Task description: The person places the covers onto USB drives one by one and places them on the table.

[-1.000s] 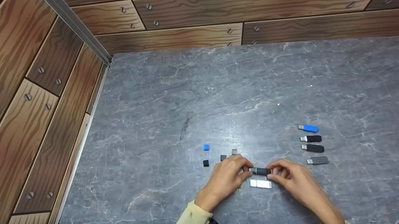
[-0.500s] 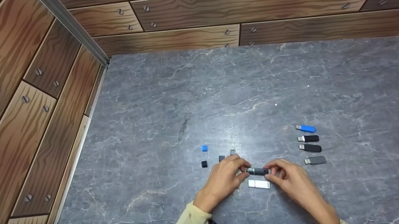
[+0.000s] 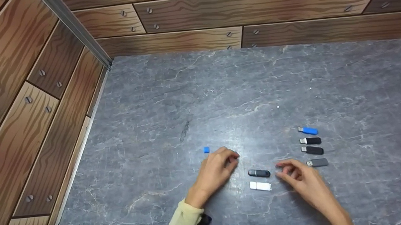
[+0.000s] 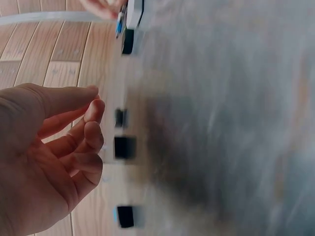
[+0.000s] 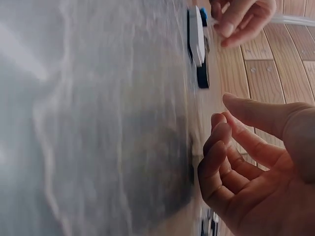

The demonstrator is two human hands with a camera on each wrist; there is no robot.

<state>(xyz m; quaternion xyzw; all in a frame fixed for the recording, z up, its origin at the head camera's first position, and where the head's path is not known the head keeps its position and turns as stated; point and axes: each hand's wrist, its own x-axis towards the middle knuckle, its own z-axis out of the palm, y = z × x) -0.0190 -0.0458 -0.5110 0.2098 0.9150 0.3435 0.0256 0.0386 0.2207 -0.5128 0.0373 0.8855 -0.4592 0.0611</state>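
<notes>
My left hand [image 3: 215,171] hovers over the table left of two closed USB sticks, its fingers loosely bent and holding nothing. In the left wrist view, small dark caps [image 4: 125,147] stand just beyond its fingertips; the head view hides most of them behind the hand. A dark grey capped USB stick [image 3: 259,173] lies between my hands, touched by neither. Just below it lies a silver-white USB stick [image 3: 260,186]. My right hand [image 3: 303,177], also loosely bent around nothing, is right of the dark stick and close to a grey uncapped USB stick [image 3: 319,162].
Above the grey stick, a column holds two black uncapped USB sticks [image 3: 314,150] and a blue one [image 3: 309,130], plugs pointing left. A blue cap [image 3: 206,150] lies beyond my left hand. Wood-patterned panels [image 3: 188,15] border the marbled grey table [image 3: 159,111] at the back and left.
Both hands have let go of the dark grey USB stick, which now lies on the table. The left hand has moved left over the caps; the right hand has drawn back to the right.
</notes>
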